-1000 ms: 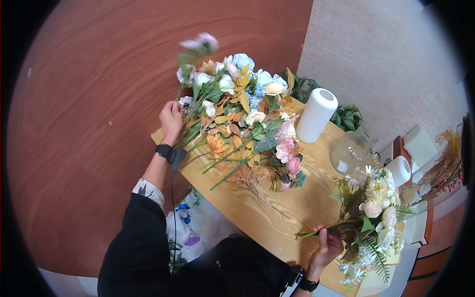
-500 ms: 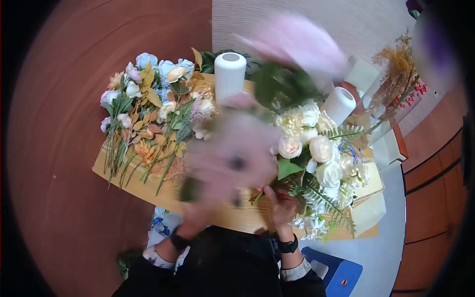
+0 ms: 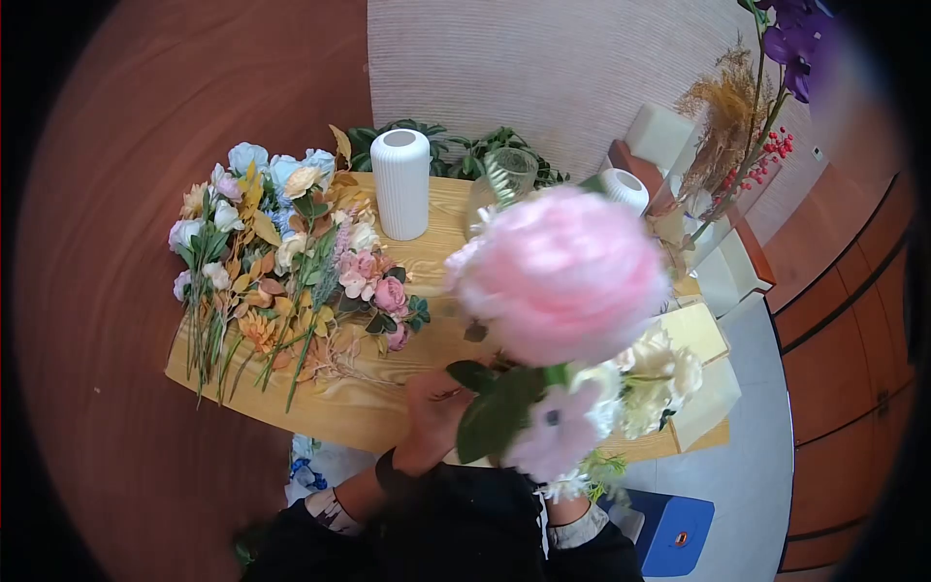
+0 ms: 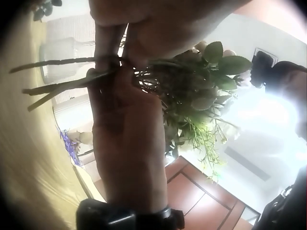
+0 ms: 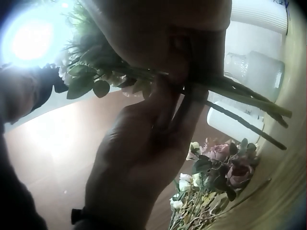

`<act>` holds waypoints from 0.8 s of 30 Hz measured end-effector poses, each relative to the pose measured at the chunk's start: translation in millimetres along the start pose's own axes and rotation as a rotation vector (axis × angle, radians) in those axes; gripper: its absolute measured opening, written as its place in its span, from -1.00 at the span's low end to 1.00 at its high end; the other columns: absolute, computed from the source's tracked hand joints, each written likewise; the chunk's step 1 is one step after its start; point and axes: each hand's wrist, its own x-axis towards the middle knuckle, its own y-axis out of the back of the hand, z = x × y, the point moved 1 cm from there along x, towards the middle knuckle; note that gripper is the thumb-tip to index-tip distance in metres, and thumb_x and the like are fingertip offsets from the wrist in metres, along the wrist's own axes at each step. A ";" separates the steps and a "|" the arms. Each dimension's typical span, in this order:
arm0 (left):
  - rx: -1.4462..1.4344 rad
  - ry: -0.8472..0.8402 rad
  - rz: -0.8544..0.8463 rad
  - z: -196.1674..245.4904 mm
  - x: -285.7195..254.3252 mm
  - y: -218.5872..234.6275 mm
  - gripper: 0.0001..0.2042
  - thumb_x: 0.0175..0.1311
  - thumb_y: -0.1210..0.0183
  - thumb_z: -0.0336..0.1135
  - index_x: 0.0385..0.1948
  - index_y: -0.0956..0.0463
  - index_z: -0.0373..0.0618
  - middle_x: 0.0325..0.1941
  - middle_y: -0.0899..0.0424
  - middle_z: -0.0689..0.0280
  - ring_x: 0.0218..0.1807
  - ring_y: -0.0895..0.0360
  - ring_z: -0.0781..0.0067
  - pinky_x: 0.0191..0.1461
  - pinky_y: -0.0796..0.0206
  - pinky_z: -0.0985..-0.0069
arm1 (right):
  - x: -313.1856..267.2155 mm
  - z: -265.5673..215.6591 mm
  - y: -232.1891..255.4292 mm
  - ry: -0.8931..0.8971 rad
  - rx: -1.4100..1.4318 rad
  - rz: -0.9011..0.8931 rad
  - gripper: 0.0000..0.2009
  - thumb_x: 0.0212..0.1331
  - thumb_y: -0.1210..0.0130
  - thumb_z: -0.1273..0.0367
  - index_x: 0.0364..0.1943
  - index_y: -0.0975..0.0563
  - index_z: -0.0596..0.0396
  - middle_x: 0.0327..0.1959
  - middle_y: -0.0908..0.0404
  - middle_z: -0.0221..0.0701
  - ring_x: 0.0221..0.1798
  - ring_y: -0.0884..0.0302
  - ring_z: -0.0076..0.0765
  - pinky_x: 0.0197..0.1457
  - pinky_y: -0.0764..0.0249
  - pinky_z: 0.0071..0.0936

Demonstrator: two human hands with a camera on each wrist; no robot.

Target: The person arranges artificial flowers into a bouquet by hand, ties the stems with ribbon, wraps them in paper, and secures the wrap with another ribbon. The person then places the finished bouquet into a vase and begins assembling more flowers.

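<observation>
Left hand (image 3: pixel 434 417), right hand (image 4: pixel 132 139) around stems (image 5: pixel 249 101)

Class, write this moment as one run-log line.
left hand: grips stems | right hand: grips stems | bouquet: pink and white blooms | tall white vase: upright on table

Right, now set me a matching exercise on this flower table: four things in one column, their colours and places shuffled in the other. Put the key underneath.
Things
1. Tall ribbed vase
2. Large round bloom
3. Berries
4. Boxy object

Colours and places
A. Red, at the upper right, below purple flowers
B. Blue, below the tabletop
C. White, upright beside the loose flowers
D. Pink, blurred, in front of everything behind it

Right pairs: 1-C, 2-D, 3-A, 4-B
</observation>
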 end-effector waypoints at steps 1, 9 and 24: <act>-0.251 0.150 -0.034 -4.7 -0.9 2.0 -0.86 0.12 -0.09 -0.56 -0.29 -0.55 -0.34 -0.33 -0.64 0.26 -0.32 -0.56 0.56 -0.21 -0.41 0.61 | -8.5 2.3 1.4 0.003 -0.028 0.008 -0.77 0.09 -0.12 0.40 -0.15 -0.53 0.12 -0.29 -0.61 -0.35 -0.25 -0.53 -0.43 -0.12 -0.41 -0.55; 0.033 0.084 0.089 -26.7 4.5 1.0 -0.84 0.05 -0.15 -0.49 -0.32 -0.60 -0.24 -0.45 -0.66 0.30 -0.42 -0.53 0.67 -0.36 -0.36 0.68 | -1.2 19.4 -9.6 0.021 -0.246 0.063 -0.78 0.09 -0.12 0.41 -0.15 -0.53 0.13 -0.30 -0.61 -0.35 -0.25 -0.53 -0.44 -0.12 -0.41 -0.55; 0.225 -0.097 0.044 13.6 4.6 -10.2 -0.81 0.05 -0.06 -0.62 -0.29 -0.55 -0.31 -0.35 -0.65 0.24 -0.32 -0.55 0.59 -0.26 -0.39 0.63 | 5.6 50.1 -21.6 0.122 -0.628 0.144 -0.78 0.08 -0.12 0.44 -0.16 -0.52 0.15 -0.31 -0.61 -0.36 -0.26 -0.53 -0.46 -0.12 -0.41 -0.55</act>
